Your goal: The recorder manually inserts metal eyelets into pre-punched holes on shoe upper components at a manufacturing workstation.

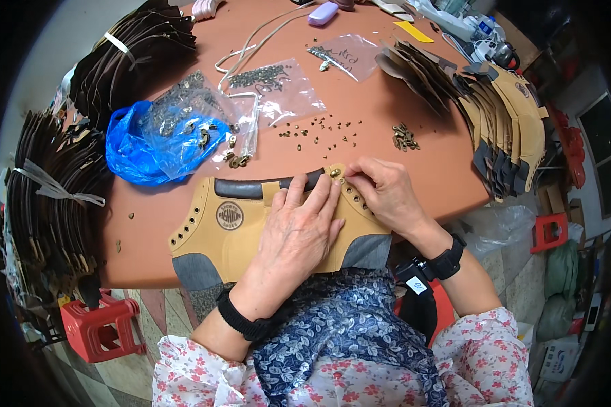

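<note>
Curling right fingers (368, 169), flat left hand (293, 229)

Round lettered badge (229, 216) on tan piece (241, 251), dark handwriting (345, 55) on clear bag (364, 49), marked white tag (416, 285) on wrist device (409, 270)

Tan piece (231, 245) partly out of sight under left hand (296, 227)

Beyond right fingers (368, 167), room is left between brass-coloured fittings pile (406, 138) and stacked tan uppers (516, 119); ahead-left is obstructed by scattered metal fittings (299, 147), then blue plastic bag (130, 154).
</note>
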